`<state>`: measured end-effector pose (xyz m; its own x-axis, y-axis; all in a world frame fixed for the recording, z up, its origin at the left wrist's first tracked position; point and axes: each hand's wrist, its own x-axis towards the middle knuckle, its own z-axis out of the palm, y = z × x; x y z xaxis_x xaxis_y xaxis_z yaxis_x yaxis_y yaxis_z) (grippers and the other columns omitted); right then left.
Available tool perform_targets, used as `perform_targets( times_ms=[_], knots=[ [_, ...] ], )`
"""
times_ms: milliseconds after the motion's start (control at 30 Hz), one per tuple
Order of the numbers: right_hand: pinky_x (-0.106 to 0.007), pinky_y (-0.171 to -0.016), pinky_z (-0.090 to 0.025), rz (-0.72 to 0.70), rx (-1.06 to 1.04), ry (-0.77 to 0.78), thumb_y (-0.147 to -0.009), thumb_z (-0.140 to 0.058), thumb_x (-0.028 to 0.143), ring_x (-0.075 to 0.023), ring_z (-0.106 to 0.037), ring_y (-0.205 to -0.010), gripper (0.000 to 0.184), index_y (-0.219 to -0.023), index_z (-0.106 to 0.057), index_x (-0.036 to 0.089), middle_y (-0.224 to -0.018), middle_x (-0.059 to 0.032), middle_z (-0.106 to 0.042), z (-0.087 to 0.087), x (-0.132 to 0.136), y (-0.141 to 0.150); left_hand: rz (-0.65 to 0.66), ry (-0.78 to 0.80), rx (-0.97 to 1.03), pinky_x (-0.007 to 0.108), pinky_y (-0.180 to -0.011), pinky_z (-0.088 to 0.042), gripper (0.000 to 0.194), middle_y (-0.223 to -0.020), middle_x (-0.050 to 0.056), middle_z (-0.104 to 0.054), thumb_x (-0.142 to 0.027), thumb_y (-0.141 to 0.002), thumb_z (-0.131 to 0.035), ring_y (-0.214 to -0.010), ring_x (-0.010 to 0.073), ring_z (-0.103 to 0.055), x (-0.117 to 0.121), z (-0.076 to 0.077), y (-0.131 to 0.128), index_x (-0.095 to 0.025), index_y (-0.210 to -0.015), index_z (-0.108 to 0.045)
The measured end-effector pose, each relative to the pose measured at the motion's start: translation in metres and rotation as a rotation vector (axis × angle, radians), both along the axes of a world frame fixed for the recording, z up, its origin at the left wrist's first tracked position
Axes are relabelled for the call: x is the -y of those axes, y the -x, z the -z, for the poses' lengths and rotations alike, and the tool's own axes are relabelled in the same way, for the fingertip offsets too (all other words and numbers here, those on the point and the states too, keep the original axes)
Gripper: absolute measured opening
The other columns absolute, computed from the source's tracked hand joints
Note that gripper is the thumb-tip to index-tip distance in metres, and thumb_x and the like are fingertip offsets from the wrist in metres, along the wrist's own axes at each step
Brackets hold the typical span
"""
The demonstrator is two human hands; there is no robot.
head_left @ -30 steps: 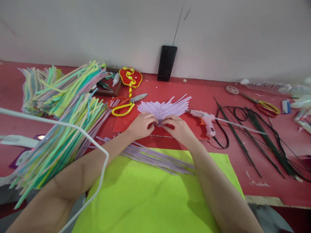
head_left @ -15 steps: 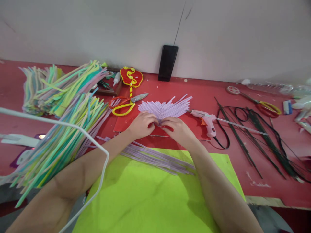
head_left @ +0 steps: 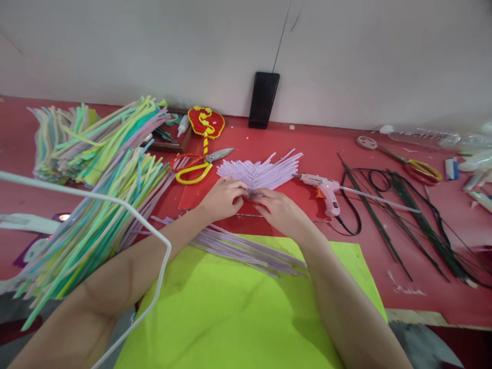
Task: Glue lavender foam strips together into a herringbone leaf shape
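Head view
Lilac fuzzy-stem fan (head_left: pixel 261 173): laid on red board (head_left: pixel 200 197), just beyond both hands, its centre seam pointed away; neither hand nearer.
Left hand (head_left: pixel 225 199), right hand (head_left: pixel 282 211): curled at its near tip; pinch cannot be told.
Dark wooden tray (head_left: pixel 172 148): white tube (head_left: pixel 183 126) held.

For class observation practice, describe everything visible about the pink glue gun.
The glue gun is pink, apparently plastic, with an orange trigger and a glowing light. It lies on its side, nozzle toward the lilac stems, partly over the red board. A translucent stick runs from its rear; a black cord leaves its handle. The right hand doesn't touch it.
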<state>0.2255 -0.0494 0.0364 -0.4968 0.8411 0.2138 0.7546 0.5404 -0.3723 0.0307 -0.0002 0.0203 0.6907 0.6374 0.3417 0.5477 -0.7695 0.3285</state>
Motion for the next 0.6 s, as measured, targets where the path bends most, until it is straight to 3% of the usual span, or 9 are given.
perform_targets(
  times_ms=[267, 600],
  knots=[
    [-0.038, -0.091, -0.049, -0.004, 0.035, -0.017, -0.089, -0.040, 0.010, -0.0206, -0.060, -0.104, 0.031, -0.107, -0.063, 0.019, -0.115, -0.0071, -0.064, -0.0031, 0.0049, 0.0012, -0.011, 0.040, 0.002, 0.044, -0.105, -0.033, 0.027, -0.101, 0.002, -0.068, -0.010, -0.076, -0.045, -0.097, 0.0182, -0.061, -0.0006, -0.0027, -0.0003, -0.021, -0.087, -0.067],
    [-0.039, -0.088, -0.045, 0.027, 0.039, -0.044, -0.085, -0.043, 0.008, -0.0225, -0.055, -0.102, 0.024, -0.101, -0.057, 0.018, -0.109, -0.0088, -0.060, 0.0047, -0.0014, 0.0043, -0.013, 0.021, 0.001, 0.045, -0.105, -0.032, 0.025, -0.102, 0.002, -0.067, -0.011, -0.077, -0.046, -0.099, 0.0190, -0.060, 0.0003, -0.0011, -0.0011, -0.021, -0.088, -0.066]
  ],
)
